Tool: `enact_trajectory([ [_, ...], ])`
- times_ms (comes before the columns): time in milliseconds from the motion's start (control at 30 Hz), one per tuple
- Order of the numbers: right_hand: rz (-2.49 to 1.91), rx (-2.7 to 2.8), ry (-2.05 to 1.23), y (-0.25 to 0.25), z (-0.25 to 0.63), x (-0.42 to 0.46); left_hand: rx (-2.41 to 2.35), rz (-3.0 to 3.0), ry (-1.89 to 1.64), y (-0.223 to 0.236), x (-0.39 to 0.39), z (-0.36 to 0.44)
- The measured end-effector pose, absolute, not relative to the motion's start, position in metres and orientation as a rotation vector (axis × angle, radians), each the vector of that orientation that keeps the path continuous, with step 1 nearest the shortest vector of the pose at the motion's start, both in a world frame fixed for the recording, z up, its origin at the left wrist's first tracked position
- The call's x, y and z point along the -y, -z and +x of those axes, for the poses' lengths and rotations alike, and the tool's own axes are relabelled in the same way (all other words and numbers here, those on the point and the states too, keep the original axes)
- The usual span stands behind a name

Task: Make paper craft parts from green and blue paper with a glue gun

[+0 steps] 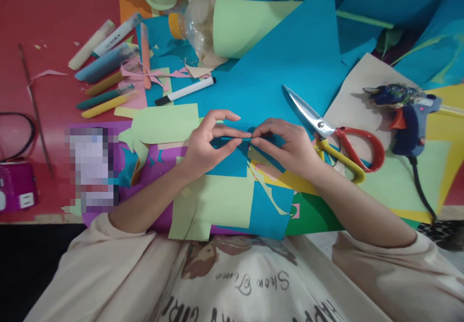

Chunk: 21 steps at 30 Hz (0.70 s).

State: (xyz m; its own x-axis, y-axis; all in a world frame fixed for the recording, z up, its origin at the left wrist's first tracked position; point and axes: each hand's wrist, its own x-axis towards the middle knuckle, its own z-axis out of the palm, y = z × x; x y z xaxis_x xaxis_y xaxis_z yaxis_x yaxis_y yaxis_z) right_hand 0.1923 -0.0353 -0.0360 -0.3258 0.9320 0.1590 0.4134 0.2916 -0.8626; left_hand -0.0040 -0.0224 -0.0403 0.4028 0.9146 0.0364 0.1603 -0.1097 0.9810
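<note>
At the far left, a purple box [18, 185] bears a white label too small to read. Next comes a phone [94, 167], its screen blurred out. Above it, capped markers [105, 63] lie in a loose fan; the print on the white one is too small to read. A black-and-white marker [185, 91] lies on the paper nearer the middle.

The left hand [203, 144] pinches a thin blue strip [240, 139] between thumb and a finger, with another finger raised. The strip lies between the hands, above the paper scraps. Beyond it, a clear bottle [199, 24] with an orange cap lies on its side, its body wrapped in light green paper that hides any contents. Below, the shirt [232, 283] reads "Show Time", upside down.

The right hand [295, 145] pinches the strip's other end with thumb and fingers together. Just beside it lie open scissors [322, 126] with red and yellow handles, then a blue glue gun [409, 124] at the right.
</note>
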Motion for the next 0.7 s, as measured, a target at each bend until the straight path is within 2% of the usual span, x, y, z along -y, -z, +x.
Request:
enact_trajectory([
  [700, -1.255, 1.739, -1.132, 0.028, 0.196, 0.033, -0.914, 1.709, -0.897, 0.046, 0.011, -0.011],
])
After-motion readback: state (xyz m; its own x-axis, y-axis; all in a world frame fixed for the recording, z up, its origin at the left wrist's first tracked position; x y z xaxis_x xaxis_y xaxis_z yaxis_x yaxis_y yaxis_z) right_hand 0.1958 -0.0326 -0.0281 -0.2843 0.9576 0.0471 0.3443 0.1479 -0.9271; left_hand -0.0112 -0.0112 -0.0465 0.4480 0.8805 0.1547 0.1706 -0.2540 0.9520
